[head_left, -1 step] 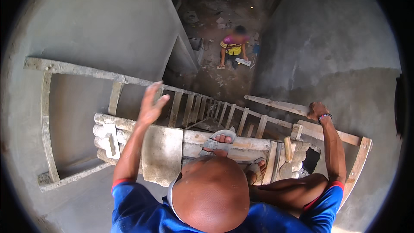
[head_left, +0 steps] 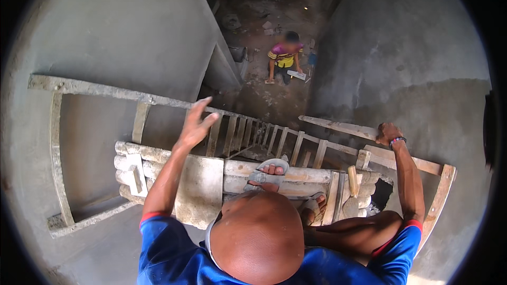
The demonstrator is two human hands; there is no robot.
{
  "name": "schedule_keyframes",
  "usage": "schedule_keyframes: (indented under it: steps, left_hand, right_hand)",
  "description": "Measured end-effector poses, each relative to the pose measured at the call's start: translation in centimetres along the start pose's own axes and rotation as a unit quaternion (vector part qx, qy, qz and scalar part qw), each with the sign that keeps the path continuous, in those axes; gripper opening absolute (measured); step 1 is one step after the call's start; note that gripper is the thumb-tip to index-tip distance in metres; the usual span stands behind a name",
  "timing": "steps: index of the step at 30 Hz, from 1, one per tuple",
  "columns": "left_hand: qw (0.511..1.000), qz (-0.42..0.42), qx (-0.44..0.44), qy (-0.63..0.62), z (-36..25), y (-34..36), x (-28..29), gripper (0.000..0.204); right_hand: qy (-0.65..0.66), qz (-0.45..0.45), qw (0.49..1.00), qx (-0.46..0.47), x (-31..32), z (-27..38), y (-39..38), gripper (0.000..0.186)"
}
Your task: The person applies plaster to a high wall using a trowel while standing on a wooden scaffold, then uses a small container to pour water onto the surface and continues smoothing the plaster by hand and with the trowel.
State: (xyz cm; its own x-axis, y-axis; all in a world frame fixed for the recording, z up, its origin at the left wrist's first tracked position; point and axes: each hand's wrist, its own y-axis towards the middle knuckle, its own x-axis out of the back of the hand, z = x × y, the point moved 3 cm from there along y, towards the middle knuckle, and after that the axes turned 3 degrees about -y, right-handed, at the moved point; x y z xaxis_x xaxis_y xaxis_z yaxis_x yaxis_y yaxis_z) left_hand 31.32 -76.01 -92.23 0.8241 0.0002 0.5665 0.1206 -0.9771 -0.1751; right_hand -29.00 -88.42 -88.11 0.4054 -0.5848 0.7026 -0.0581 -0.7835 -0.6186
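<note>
My left hand (head_left: 196,125) is raised in the air with its fingers spread, holding nothing. It hovers by the rail of the wooden ladder (head_left: 100,88) at the left. On the right, my right hand (head_left: 388,134) is closed around the end of a long wooden board (head_left: 338,126) that points toward the middle. A white plastering float (head_left: 136,175) lies on the left end of the bamboo platform (head_left: 248,168) under my feet. A trowel (head_left: 352,180) with a wooden handle rests on the platform's right side, below my right hand.
Down on the floor a person (head_left: 285,55) crouches with a white rectangular tool (head_left: 297,75) by one hand. Grey plastered walls rise on both sides, the right wall (head_left: 401,47) partly darker. A flat pale sheet (head_left: 199,187) covers part of the platform. A dark hole (head_left: 382,195) shows near its right end.
My left hand has moved slightly to the right, its fingers still spread. My right hand stays in place on the wooden board.
</note>
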Motion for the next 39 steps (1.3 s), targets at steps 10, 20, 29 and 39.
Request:
schedule_keyframes:
  steps: [10,20,29,39]
  left_hand:
    - [0.966,0.095,0.140,-0.194,5.1,11.2,-13.9,0.069]
    - [0.723,0.370,0.169,-0.559,-3.1,12.9,-14.0,0.124]
    - [0.362,0.687,-0.311,-0.548,-30.2,-9.8,-16.8,0.064]
    - [0.807,0.394,-0.045,-0.438,-17.6,-5.5,-7.7,0.071]
  right_hand:
    - [0.059,-0.003,0.998,-0.036,-2.8,-2.7,-1.0,0.045]
    - [-0.026,0.029,0.999,-0.034,-3.2,-3.9,-0.7,0.049]
    - [-0.021,0.014,1.000,-0.005,-1.7,-2.8,-0.4,0.038]
    - [-0.040,-0.006,0.992,0.116,-12.5,-7.0,7.4,0.041]
